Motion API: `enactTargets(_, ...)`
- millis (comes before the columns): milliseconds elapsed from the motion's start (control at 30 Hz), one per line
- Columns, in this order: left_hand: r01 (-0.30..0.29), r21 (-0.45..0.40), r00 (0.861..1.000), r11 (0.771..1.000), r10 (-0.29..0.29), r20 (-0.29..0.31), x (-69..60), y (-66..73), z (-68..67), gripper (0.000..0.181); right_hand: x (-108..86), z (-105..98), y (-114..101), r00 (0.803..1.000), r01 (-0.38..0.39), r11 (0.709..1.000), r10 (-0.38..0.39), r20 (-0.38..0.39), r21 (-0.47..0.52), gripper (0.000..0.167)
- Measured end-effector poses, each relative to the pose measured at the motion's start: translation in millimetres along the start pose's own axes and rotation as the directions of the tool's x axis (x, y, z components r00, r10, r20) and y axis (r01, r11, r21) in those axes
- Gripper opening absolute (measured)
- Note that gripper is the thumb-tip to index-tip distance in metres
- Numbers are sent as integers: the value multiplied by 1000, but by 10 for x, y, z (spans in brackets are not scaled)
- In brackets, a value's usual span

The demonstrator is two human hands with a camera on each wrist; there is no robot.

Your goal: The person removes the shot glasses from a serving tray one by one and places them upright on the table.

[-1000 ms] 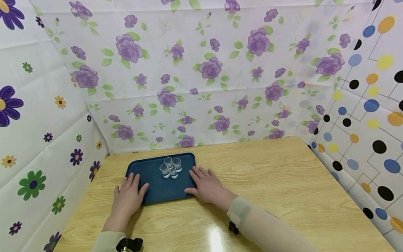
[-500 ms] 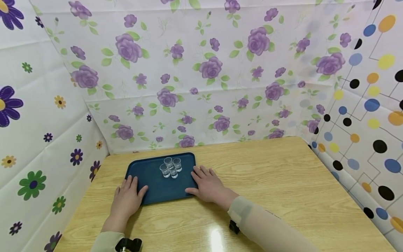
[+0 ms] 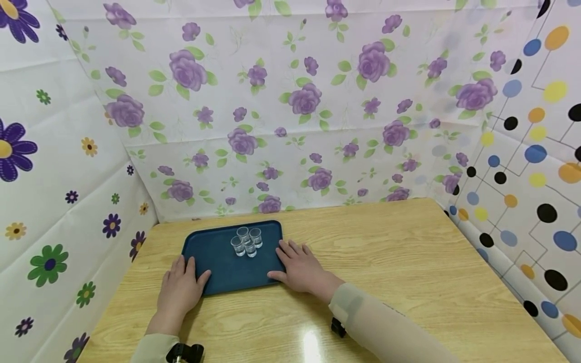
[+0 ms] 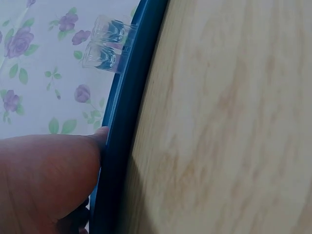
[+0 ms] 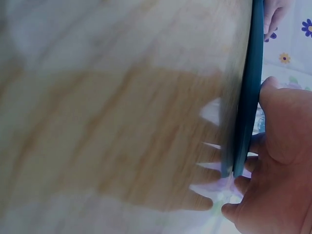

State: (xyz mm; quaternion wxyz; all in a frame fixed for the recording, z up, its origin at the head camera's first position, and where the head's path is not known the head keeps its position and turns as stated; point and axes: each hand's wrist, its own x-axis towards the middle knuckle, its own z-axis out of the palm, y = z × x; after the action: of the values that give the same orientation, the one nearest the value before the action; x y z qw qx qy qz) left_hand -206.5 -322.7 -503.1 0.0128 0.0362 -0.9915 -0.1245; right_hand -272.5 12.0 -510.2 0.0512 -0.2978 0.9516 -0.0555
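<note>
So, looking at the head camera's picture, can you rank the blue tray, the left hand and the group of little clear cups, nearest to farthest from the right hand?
From the right hand:
1. Blue tray: its right edge is at that hand.
2. Clear cups: on the tray, right of its middle.
3. Left hand: at the tray's left side.

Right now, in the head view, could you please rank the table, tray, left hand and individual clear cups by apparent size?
1. Table
2. Tray
3. Left hand
4. Clear cups, singly: all four look too alike to rank
</note>
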Motion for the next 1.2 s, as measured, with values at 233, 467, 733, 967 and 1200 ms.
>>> enactTargets(233, 20, 0, 1000, 1000, -20, 17, -3, -28, 6, 82, -7, -53, -30, 1000, 1, 997, -2, -7, -80, 86)
enactTargets(467, 14, -10, 1000, 1000, -14, 14, -2, -46, 36, 81, -12, -85, -27, 1000, -2, 998, 3, 13, -56, 88)
enactTargets(733, 18, -17, 1000, 1000, -18, 11, -9, -39, 34, 81, -6, -81, -24, 1000, -2, 999, 2, 8, -49, 88)
enactTargets(967, 12, -11, 1000, 1000, -12, -7, -24, -2, 17, 78, -12, -86, -31, 1000, -2, 998, 2, 3, -65, 88)
enactTargets(1200, 18, -6, 1000, 1000, -18, -14, -26, 7, 36, 77, -36, -114, -42, 1000, -2, 998, 2, 2, -62, 88)
